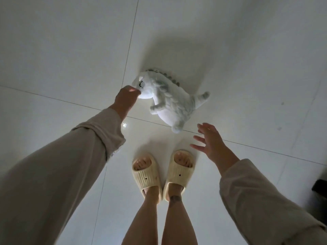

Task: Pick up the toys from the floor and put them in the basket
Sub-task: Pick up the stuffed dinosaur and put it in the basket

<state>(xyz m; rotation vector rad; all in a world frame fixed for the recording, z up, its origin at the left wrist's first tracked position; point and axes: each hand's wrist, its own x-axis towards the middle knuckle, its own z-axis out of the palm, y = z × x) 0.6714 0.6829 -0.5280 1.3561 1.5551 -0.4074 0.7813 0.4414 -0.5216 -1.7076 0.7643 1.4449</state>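
1. Tiled floor [230, 50]: pale and glossy, with dark grout lines crossing just under the plush dinosaur. It carries everything else in view.
2. Sleeved arms: both reach down from above toward the plush dinosaur, one on each side of it, which suggests a stoop to lift it.
3. Plush dinosaur [169, 103]: a white toy with grey-green back spikes. It lies on its side on the floor, head to the left and tail to the right. It is the only toy in view, and it is not yet lifted clear, as far as can be judged.
4. Slippers [162, 174]: a cream pair, worn, standing just below the plush dinosaur with the toes pointing at it.
5. Right hand [212, 144]: fingers spread apart and holding nothing. It hovers near the toy's lower foot, probably ready to support the body.
6. Left hand [126, 96]: closed together on the snout of the plush dinosaur, a pinch suited to soft stuffing.
7. Basket: not in view, so its contents cannot be told.
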